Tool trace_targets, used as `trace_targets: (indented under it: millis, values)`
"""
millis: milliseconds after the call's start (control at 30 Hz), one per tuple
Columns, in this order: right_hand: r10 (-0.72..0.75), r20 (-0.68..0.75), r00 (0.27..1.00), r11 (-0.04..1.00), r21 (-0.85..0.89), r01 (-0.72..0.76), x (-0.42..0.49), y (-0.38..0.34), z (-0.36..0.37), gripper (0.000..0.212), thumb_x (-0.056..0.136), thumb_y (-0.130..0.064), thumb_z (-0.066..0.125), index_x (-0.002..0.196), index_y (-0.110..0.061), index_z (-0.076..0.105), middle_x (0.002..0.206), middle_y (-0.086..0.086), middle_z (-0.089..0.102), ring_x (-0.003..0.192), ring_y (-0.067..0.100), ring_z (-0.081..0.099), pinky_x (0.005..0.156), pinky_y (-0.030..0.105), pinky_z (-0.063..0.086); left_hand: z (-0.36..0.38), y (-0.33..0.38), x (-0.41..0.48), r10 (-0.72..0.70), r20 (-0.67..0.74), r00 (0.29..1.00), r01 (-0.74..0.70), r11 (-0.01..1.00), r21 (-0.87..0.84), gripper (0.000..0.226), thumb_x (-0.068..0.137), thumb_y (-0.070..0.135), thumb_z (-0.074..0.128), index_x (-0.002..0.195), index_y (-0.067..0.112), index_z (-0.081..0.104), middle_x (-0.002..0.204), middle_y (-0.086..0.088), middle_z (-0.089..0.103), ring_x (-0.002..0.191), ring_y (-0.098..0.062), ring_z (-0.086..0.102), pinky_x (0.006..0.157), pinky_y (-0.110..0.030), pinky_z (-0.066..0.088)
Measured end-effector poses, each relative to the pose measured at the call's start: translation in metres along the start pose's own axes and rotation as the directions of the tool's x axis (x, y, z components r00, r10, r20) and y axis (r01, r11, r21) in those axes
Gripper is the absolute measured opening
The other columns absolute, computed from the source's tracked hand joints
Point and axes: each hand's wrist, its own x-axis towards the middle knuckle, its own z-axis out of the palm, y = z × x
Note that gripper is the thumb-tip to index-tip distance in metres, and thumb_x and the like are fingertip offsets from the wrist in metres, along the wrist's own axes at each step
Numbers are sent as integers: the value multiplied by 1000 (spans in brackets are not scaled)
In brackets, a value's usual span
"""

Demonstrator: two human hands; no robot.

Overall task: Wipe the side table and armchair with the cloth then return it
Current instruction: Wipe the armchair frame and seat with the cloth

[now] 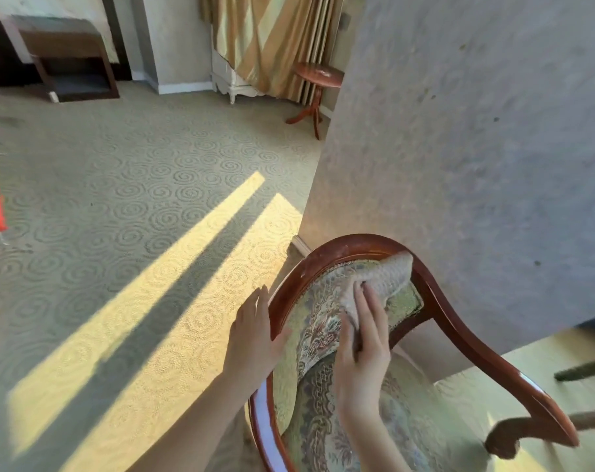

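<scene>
1. Carpet [126,212]: pale green, swirl pattern, fills left and centre of frame; two slanted bands of sunlight cross it toward lower left.
2. Wall [476,131]: grey, textured, takes up the right half, its corner edge running down to the chair.
3. Armchair [459,321]: lower right of frame. Curved red-brown wood frame, floral tapestry padding on back and seat. One scrolled arm end shows at far lower right.
4. Curtain [272,39]: gold, striped, top centre, hanging over a white cabinet.
5. Side table [318,74]: small, round, red-brown, on a pedestal with splayed legs; upper centre-right, beside the curtain and well apart from the chair.
6. Left hand [252,338]: lower centre, fingers straight and together, palm flat against the outer left edge of the chair back's wood frame. Holds nothing.
7. Right hand [366,338]: fingers extended, pressing the cloth against the padded chair back; not closed around it.
8. Cloth [388,274]: beige, waffle-textured, bunched under the right fingertips, reaching up to the top rail of the chair back.
</scene>
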Motion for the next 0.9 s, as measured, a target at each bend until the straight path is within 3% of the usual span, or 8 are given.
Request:
trace_targets:
  millis: [67, 167, 300, 367, 500, 700, 800, 900]
  values:
    - [-114, 223, 968, 988, -72, 133, -1, 20, 33, 47, 99, -20, 44, 145, -30, 35, 157, 3, 29, 148, 18, 17, 114, 36, 34, 13, -6, 10, 46, -5, 999, -45, 997, 56, 82, 91, 48, 47, 152, 16, 1, 160, -1, 8, 147, -20, 9, 118, -39, 18]
    - [-176, 508, 843, 946, -149, 287, -3, 53, 74, 46, 101, -29, 35, 148, -28, 32, 161, -2, 15, 150, 20, 0, 118, 59, 6, 30, -21, 17, 59, -33, 998, -61, 996, -58, 65, 90, 19, 52, 148, 10, 23, 154, -7, 30, 141, -20, 30, 112, -37, 31]
    - [-214, 594, 776, 925, -132, 356, 2, 87, 93, 44, 104, -32, 29, 148, -29, 33, 161, -7, 15, 150, 16, -3, 117, 61, 1, 49, -31, 25, -31, -26, 999, 31, 999, 22, 56, 89, 9, 48, 142, -1, 31, 146, -20, 39, 135, -30, 38, 110, -39, 32]
    - [-254, 593, 764, 909, -124, 398, 11, 100, 95, 43, 104, -30, 29, 147, -29, 34, 161, -7, 16, 150, 16, -2, 117, 60, -1, 54, -25, 29, 25, -70, 997, -20, 997, 73, 60, 93, 12, 46, 146, 3, 21, 147, -16, 35, 134, -27, 36, 109, -34, 32]
    - [-285, 555, 781, 890, -149, 430, 46, 117, 99, 43, 104, -33, 25, 143, -27, 41, 160, -6, 20, 150, 14, 1, 118, 56, -4, 50, -28, 24, 160, -214, 964, -170, 985, -29, 62, 87, 31, 58, 141, 12, 33, 134, -5, 48, 123, -20, 48, 98, -32, 44]
    - [41, 259, 965, 938, -344, 52, 166, 157, 77, 45, 103, -37, 23, 147, -29, 30, 160, -4, 20, 149, 12, 6, 115, 57, -10, 58, -31, 22, 156, -242, 958, -140, 987, 81, 71, 91, 44, 49, 149, 25, 13, 147, -1, 38, 133, -16, 38, 109, -29, 30]
    - [356, 88, 930, 865, -408, -292, 212, 180, 62, 51, 103, -36, 24, 150, -14, 27, 162, 4, 15, 149, 17, 5, 117, 56, -5, 58, -31, 22, 152, -255, 955, -130, 986, 100, 70, 91, 42, 50, 149, 27, 13, 143, 0, 41, 127, -14, 42, 103, -22, 28]
    - [393, 13, 919, 844, -402, -355, 220, 179, 64, 48, 103, -27, 27, 145, -6, 37, 157, 12, 28, 148, 23, 13, 119, 48, 4, 58, -30, 22, 146, -260, 955, -120, 986, 114, 69, 91, 41, 51, 148, 26, 15, 140, 0, 45, 122, -13, 45, 99, -19, 26]
